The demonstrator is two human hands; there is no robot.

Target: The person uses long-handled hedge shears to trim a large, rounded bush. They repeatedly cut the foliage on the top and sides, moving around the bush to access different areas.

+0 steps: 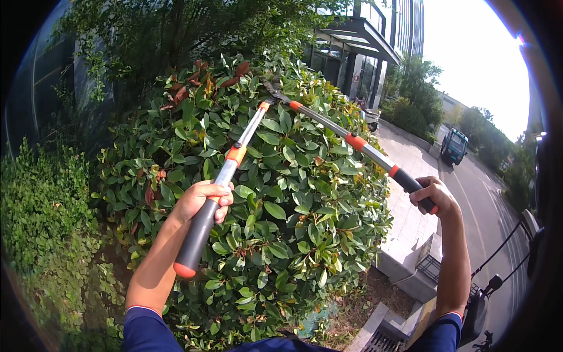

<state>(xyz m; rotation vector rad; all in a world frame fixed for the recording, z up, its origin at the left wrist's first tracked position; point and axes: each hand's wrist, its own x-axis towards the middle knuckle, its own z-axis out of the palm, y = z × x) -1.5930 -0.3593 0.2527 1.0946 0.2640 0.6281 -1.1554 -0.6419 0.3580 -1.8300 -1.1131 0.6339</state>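
Note:
Both my hands hold a pair of telescopic hedge shears (pixel 276 97) by their long handles, which are spread wide apart. My left hand (pixel 206 199) wraps the left handle where the metal tube meets the black grip. Around the black grip at the end of the right handle, my right hand (pixel 433 196) is closed. The dark blades reach into the top of a broad-leaved green shrub (pixel 272 176), and leaves partly hide them. Reddish-brown dry leaves (pixel 179 93) show on the shrub's upper left, to the left of the blades.
Low hedge plants (pixel 44 198) grow on the left. Right of the shrub run a stone kerb (pixel 402 268), a paved walk (pixel 407 198) and a road with a small blue vehicle (pixel 454 146). A parked two-wheeler (pixel 477 308) and a drain grate (pixel 382 342) are at the lower right.

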